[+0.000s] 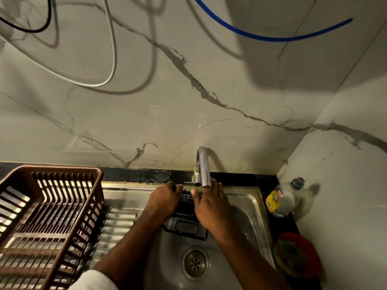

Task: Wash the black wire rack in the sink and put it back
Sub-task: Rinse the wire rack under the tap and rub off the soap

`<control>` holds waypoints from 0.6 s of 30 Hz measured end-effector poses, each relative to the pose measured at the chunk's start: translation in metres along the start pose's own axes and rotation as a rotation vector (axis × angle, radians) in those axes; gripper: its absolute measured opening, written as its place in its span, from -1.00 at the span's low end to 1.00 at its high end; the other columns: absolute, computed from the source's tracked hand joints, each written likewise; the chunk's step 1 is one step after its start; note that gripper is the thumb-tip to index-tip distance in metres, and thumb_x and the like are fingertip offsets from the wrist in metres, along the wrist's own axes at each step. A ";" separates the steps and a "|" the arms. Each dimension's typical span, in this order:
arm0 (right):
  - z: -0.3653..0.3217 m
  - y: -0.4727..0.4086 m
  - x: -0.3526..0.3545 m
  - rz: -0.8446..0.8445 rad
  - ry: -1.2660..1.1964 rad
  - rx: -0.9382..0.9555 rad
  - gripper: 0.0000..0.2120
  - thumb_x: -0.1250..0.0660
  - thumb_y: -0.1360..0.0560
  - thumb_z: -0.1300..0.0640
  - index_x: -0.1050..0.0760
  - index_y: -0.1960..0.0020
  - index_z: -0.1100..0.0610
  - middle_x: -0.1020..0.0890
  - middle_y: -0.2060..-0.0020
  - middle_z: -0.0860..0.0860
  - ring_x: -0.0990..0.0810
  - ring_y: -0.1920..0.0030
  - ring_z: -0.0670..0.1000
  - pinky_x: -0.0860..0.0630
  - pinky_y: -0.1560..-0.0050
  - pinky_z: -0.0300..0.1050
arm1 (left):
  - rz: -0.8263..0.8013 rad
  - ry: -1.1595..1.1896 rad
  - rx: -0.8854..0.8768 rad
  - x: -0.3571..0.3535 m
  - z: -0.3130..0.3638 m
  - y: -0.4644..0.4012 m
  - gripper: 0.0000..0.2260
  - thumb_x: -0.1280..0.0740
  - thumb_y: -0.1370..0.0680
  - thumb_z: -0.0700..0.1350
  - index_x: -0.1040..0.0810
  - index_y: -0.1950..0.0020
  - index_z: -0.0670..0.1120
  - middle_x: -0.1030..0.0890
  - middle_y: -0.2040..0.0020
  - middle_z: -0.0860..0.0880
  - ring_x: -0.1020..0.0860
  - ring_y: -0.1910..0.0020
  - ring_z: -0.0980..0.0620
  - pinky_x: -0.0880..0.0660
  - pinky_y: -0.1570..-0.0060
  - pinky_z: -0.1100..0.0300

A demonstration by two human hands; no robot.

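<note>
The black wire rack (185, 227) is held over the steel sink (249, 208), just below the chrome tap (202, 168). My left hand (165, 200) grips its far left edge with the fingers curled over the wire. On the right side lies my right hand (209, 208), fingers stretched toward the spout and thumb against the wire. Both hands hide the middle of the rack. I cannot tell whether water is running from the tap.
A brown plastic dish basket (50, 216) stands on the ribbed drainboard at the left. The drain (195, 262) is below the rack. A dish soap bottle (284, 197) and a red bowl with a green scrubber (297, 255) stand on the black counter at the right.
</note>
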State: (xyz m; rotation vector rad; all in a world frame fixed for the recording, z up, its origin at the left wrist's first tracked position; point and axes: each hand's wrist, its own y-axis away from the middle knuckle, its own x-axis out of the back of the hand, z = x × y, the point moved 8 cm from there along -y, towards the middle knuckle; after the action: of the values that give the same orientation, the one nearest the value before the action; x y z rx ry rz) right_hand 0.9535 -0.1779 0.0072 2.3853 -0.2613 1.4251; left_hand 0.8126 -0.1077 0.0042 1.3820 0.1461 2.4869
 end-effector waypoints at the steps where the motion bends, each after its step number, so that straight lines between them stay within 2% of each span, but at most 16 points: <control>1: -0.006 0.001 -0.002 -0.007 0.046 0.028 -0.30 0.12 -0.65 -0.28 0.03 -0.63 0.15 -0.03 -0.62 0.16 0.08 -0.62 0.16 0.05 -0.60 0.12 | -0.010 -0.018 -0.012 -0.001 0.003 0.001 -0.62 -0.11 -0.71 0.19 -0.54 -0.26 -0.05 -0.62 0.01 -0.03 -0.56 0.13 0.06 -0.45 0.15 0.14; 4: -0.020 0.005 -0.003 -0.028 0.084 0.064 -0.37 0.13 -0.67 -0.23 -0.18 -0.58 0.14 -0.24 -0.57 0.16 -0.03 -0.60 0.17 0.01 -0.59 0.13 | -0.033 -0.027 -0.024 -0.006 0.008 0.000 -0.62 -0.11 -0.71 0.18 -0.55 -0.22 -0.05 -0.65 -0.04 -0.06 -0.57 0.10 0.01 -0.50 0.08 0.10; 6: -0.018 -0.004 0.008 0.013 0.010 0.079 -0.42 0.09 -0.68 -0.21 -0.32 -0.52 0.12 -0.41 -0.47 0.15 -0.25 -0.53 0.16 -0.17 -0.53 0.12 | -0.040 0.027 -0.004 -0.003 0.005 0.001 -0.63 -0.12 -0.71 0.18 -0.56 -0.24 -0.04 -0.64 -0.02 -0.04 -0.57 0.12 0.05 -0.52 0.11 0.13; 8: -0.001 -0.012 0.015 0.004 -0.118 0.072 -0.50 0.01 -0.69 -0.17 -0.39 -0.46 0.08 -0.52 -0.32 0.11 -0.45 -0.37 0.12 -0.38 -0.38 0.11 | -0.033 0.080 -0.009 0.006 0.000 0.000 -0.64 -0.14 -0.70 0.19 -0.56 -0.26 -0.02 -0.66 -0.09 -0.06 -0.60 0.06 0.04 -0.56 0.04 0.11; 10: 0.020 -0.018 0.004 -0.149 -0.407 -0.012 -0.59 -0.07 -0.68 -0.15 -0.47 -0.36 0.02 -0.59 -0.15 0.02 -0.55 -0.19 0.03 -0.47 -0.23 0.05 | -0.047 0.144 -0.032 0.014 -0.004 0.000 -0.63 -0.16 -0.69 0.20 -0.57 -0.28 -0.01 -0.66 -0.12 -0.05 -0.61 0.01 0.03 -0.56 0.01 0.10; 12: 0.022 -0.011 -0.011 -0.289 -0.792 -0.095 -0.60 -0.16 -0.61 -0.20 -0.59 -0.25 -0.02 -0.64 -0.18 -0.03 -0.58 -0.19 -0.01 -0.45 -0.34 0.04 | -0.099 0.236 -0.055 0.015 -0.005 -0.001 -0.66 -0.18 -0.69 0.19 -0.58 -0.25 0.01 -0.66 -0.11 -0.03 -0.64 -0.01 -0.02 -0.62 -0.01 0.02; 14: 0.029 -0.012 -0.020 -0.257 -0.912 -0.120 -0.56 -0.15 -0.52 -0.33 -0.65 -0.13 -0.12 -0.68 -0.13 -0.06 -0.60 -0.21 0.00 -0.44 -0.38 0.09 | -0.158 0.381 -0.036 0.010 -0.011 -0.001 -0.71 -0.22 -0.68 0.19 -0.60 -0.16 0.03 -0.69 -0.09 -0.06 -0.67 -0.03 -0.08 -0.66 -0.06 -0.12; 15: 0.033 -0.010 -0.022 -0.219 -0.905 -0.138 -0.57 -0.10 -0.55 -0.37 -0.63 -0.08 -0.17 -0.68 -0.07 -0.08 -0.60 -0.20 0.01 -0.47 -0.32 0.06 | -0.180 0.490 0.004 0.008 -0.017 -0.001 -0.72 -0.23 -0.67 0.18 -0.62 -0.14 0.03 -0.70 -0.09 -0.08 -0.68 -0.05 -0.09 -0.66 -0.07 -0.17; 17: 0.051 -0.006 -0.023 -0.091 -0.841 -0.230 -0.53 -0.02 -0.60 -0.35 -0.59 -0.15 -0.14 -0.66 -0.01 0.00 -0.61 -0.14 0.06 -0.50 -0.03 -0.08 | -0.212 0.702 0.117 0.004 -0.033 0.002 -0.74 -0.25 -0.67 0.16 -0.62 -0.17 0.05 -0.71 -0.10 -0.09 -0.70 -0.07 -0.11 -0.68 0.06 -0.14; 18: 0.061 -0.006 -0.023 -0.019 -0.790 -0.257 -0.47 -0.01 -0.59 -0.35 -0.59 -0.21 -0.08 -0.67 -0.06 0.07 -0.62 -0.13 0.05 -0.50 0.03 -0.11 | -0.223 0.758 0.165 0.004 -0.040 0.004 -0.74 -0.24 -0.68 0.16 -0.61 -0.19 0.05 -0.72 -0.09 -0.08 -0.70 -0.07 -0.13 -0.66 0.17 -0.06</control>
State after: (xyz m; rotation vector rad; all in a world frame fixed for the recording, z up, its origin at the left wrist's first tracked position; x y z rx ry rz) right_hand 0.9945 -0.1963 -0.0406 2.5866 -0.5657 0.3403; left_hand 0.7765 -0.1080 -0.0134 0.3670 0.6303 2.7021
